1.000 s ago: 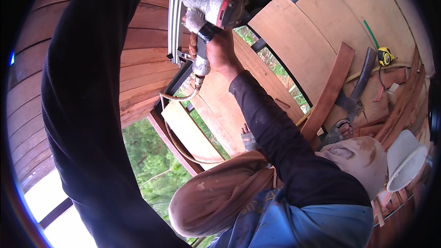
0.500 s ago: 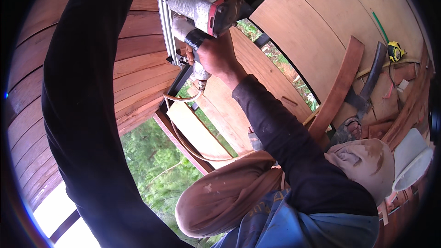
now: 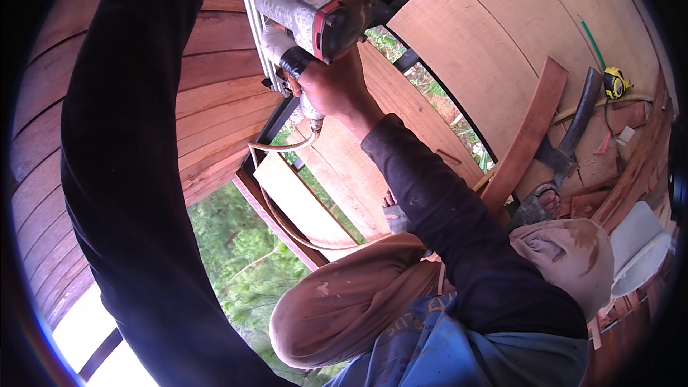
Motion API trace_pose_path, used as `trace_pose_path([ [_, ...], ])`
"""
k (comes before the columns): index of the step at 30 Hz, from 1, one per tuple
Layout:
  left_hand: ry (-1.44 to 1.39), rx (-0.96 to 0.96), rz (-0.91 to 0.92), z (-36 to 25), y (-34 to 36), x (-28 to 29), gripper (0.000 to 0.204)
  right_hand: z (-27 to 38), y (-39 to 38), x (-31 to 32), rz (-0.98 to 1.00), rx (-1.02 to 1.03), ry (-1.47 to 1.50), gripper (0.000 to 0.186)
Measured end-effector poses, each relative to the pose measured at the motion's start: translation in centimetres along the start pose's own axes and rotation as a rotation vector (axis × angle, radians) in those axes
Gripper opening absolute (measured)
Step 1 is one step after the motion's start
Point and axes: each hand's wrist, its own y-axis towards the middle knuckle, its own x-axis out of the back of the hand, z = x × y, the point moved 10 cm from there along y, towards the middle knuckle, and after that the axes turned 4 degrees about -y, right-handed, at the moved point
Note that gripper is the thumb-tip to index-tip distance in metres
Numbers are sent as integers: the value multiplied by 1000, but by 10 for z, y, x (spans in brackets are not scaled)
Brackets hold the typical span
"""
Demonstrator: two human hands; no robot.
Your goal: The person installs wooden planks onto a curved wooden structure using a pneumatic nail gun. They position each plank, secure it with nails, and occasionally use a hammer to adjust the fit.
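My right hand (image 3: 335,89) is wrapped round the grip of a pneumatic nail gun (image 3: 294,6), whose body is scuffed and grey with a red-edged end cap. The gun's nose points left, close to a wall of reddish-brown boards (image 3: 223,72). Its silver nail magazine (image 3: 259,36) runs down beside the handle. From the foot of the handle a pale air hose (image 3: 287,147) curves off to the left and down. My left arm (image 3: 132,136), in a black sleeve, reaches up along the boards; its hand lies beyond the top edge.
Loose wide planks (image 3: 466,36) lie across dark metal beams, with gaps showing greenery below. At the right are a hammer-like tool with a dark handle (image 3: 580,111), a yellow tape measure (image 3: 615,82), a green pencil (image 3: 592,41), a reddish board (image 3: 527,132) and a white bucket (image 3: 641,251).
The nail gun and my right hand have shifted slightly left, and the gun's end cap has turned a little. My left arm has moved slightly left.
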Motion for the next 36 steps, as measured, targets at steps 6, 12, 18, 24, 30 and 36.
trace_pose_path([
  [6,37,-14,-9,-2,7,1,70,-2,3,9,-35,120,-117,31],
  [12,320,-128,-51,1,6,5,64,7,3,-2,-5,18,107,29],
  [18,766,-238,-49,-10,-47,12,35,-20,-16,20,-43,-140,457,31],
  [24,854,-356,-142,-13,-65,-10,20,-72,-60,76,-171,-295,457,27],
  [30,783,-168,-59,-10,-58,-33,17,-112,-90,142,-294,-424,514,33],
  [36,804,-91,-155,-21,-72,-40,22,-146,-119,214,-400,-322,536,39],
])
